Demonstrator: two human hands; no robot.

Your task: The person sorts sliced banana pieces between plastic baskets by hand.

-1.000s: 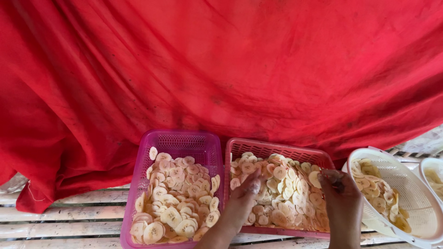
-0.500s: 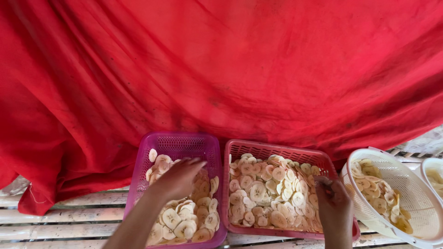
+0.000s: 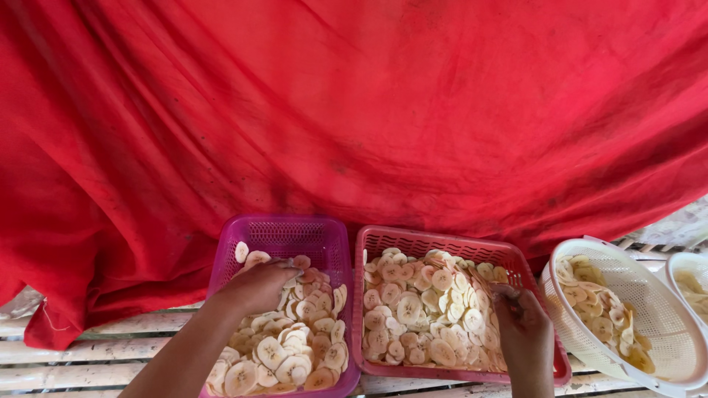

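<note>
A purple plastic basket [image 3: 284,236] holds pale round banana slices [image 3: 295,346]. My left hand [image 3: 258,286] lies palm down on the slices near the basket's far end, fingers curled; whether it grips any is hidden. Beside it a pink basket [image 3: 435,243] is full of similar slices [image 3: 413,309]. My right hand [image 3: 523,320] rests in the pink basket's right side, fingers bent down among the slices, and what it holds cannot be seen.
A white round strainer basket [image 3: 667,332] with yellowish slices stands to the right, and another white bowl [image 3: 689,276] shows at the right edge. A large red cloth [image 3: 354,110] hangs behind everything. The baskets stand on pale wooden slats [image 3: 66,361].
My left hand moved from the pink basket over to the purple basket and now rests on its slices. My right hand stays at the pink basket's right side.
</note>
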